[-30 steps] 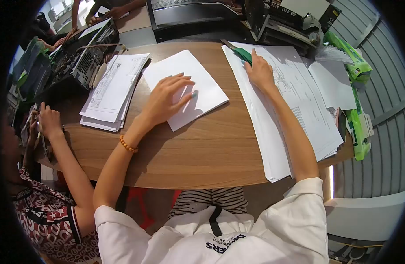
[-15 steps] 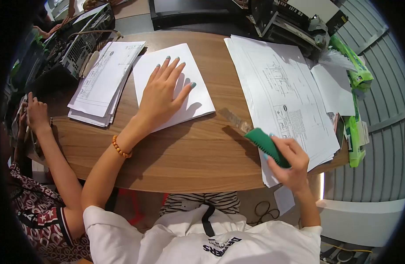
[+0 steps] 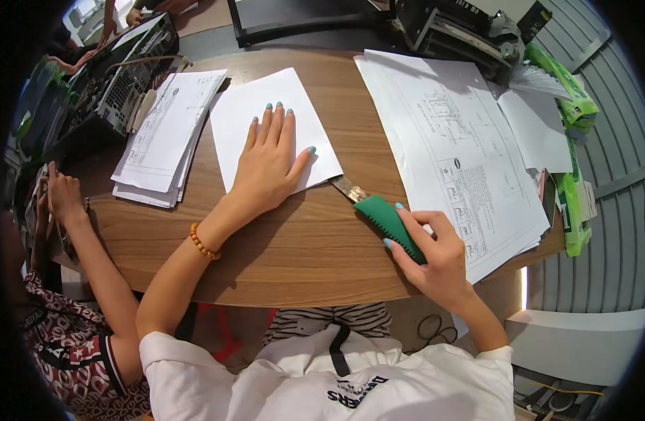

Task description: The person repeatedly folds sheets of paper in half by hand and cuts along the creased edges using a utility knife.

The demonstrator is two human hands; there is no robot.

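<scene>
My left hand [image 3: 265, 165] lies flat on a blank white sheet of paper [image 3: 305, 105], fingers stretched out and thumb spread to the right. A beaded bracelet circles that wrist. In my right hand [image 3: 438, 256] is a green-handled utility knife [image 3: 387, 223], its worn metal blade pointing up and left. The blade's tip is right at the lower right corner of the sheet, partly hidden by it. My right fingers wrap round the rear of the handle, close over the brown wooden desk [image 3: 287, 266].
Printed drawings [image 3: 441, 133] cover the desk's right side. A smaller paper stack [image 3: 169, 137] lies left, beside an opened computer case [image 3: 119, 88]. Green plastic packets [image 3: 573, 182] sit along the right edge. Another person's hand [image 3: 65, 196] is at the far left.
My right hand has brought the utility knife left, so its blade now meets the sheet's lower right corner. My left hand has slid slightly down the sheet, its fingers closer together.
</scene>
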